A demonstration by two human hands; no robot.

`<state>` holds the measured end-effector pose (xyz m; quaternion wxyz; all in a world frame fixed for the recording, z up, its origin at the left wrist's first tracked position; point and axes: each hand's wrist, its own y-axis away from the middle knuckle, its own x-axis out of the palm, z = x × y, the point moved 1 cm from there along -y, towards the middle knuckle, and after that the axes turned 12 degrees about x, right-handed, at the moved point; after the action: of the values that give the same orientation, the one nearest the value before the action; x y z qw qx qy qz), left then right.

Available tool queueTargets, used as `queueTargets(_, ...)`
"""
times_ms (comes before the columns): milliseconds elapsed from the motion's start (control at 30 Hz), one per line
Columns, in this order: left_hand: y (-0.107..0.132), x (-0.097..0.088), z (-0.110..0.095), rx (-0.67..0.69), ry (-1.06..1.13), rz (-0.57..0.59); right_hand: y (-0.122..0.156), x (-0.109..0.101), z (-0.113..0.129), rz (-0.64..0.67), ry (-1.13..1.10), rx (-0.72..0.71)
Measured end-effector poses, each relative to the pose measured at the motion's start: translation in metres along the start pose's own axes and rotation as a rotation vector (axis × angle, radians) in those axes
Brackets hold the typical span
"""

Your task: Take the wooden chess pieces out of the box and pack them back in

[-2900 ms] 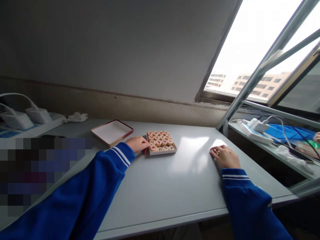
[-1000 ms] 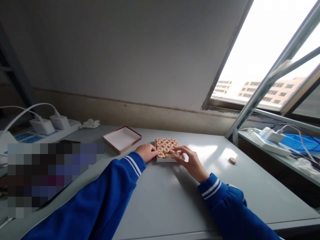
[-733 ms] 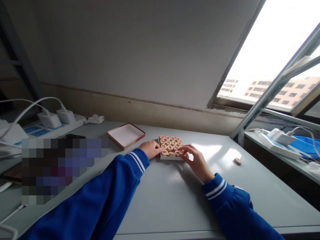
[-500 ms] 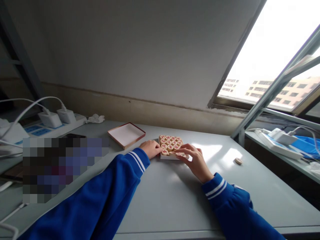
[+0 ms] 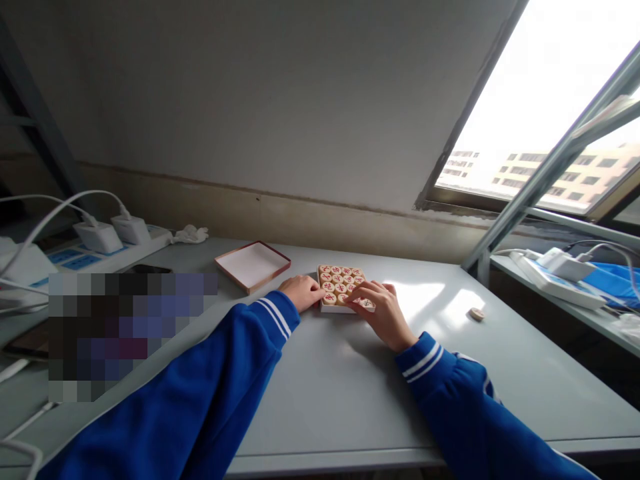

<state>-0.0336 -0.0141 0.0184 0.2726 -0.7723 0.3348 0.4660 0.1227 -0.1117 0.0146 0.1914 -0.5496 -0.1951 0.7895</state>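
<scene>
A shallow white box (image 5: pixel 331 309) of round wooden chess pieces (image 5: pixel 339 280) with red marks lies on the grey table (image 5: pixel 325 387). My left hand (image 5: pixel 303 291) is curled against the box's left side and holds it. My right hand (image 5: pixel 381 312) lies over the box's near right corner, with bent fingertips pinching a chess piece (image 5: pixel 366 303) there. Both arms wear blue sleeves with white stripes. One loose chess piece (image 5: pixel 477 313) sits alone on the table to the right.
The box's red-edged lid (image 5: pixel 253 265) lies open side up, left of the box. A power strip with white chargers (image 5: pixel 113 233) and cables lies far left. Another strip with a charger (image 5: pixel 557 265) rests on the right ledge by the window frame (image 5: pixel 530 193).
My right hand left the table's right side, where a loose piece now lies, and came to the box. In the last half second its fingers closed lower on the near right pieces.
</scene>
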Motion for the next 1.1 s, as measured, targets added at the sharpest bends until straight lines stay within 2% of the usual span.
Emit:
queueTargets(200,0.001,-0.001,-0.001,-0.012,0.003,0.004,0.000,-0.010,-0.006,-0.089,0.147,0.118)
queueTargets(300,0.000,-0.001,0.000,-0.013,0.008,-0.001,0.002,-0.012,-0.012,-0.070,0.255,0.191)
queueTargets(533,0.000,0.000,-0.001,-0.018,0.003,-0.002,0.006,-0.005,-0.011,-0.036,0.319,0.164)
queueTargets(633,0.001,-0.001,-0.001,-0.018,-0.004,0.008,0.004,-0.009,-0.011,-0.083,0.328,0.162)
queueTargets(700,0.001,-0.002,-0.002,-0.017,-0.012,0.016,0.001,-0.016,-0.019,-0.151,0.344,0.188)
queueTargets(800,0.001,-0.003,-0.002,-0.014,-0.025,0.014,0.001,-0.035,-0.055,-0.285,0.418,0.316)
queueTargets(933,0.001,-0.002,-0.002,-0.009,-0.022,0.008,0.020,-0.069,-0.129,-0.362,0.664,0.651)
queueTargets(1033,0.001,-0.002,-0.002,-0.002,-0.016,0.006,0.040,-0.093,-0.177,-0.243,0.722,0.956)
queueTargets(1100,0.001,-0.002,-0.003,-0.004,-0.008,0.010,0.049,-0.101,-0.195,-0.130,0.638,1.041)
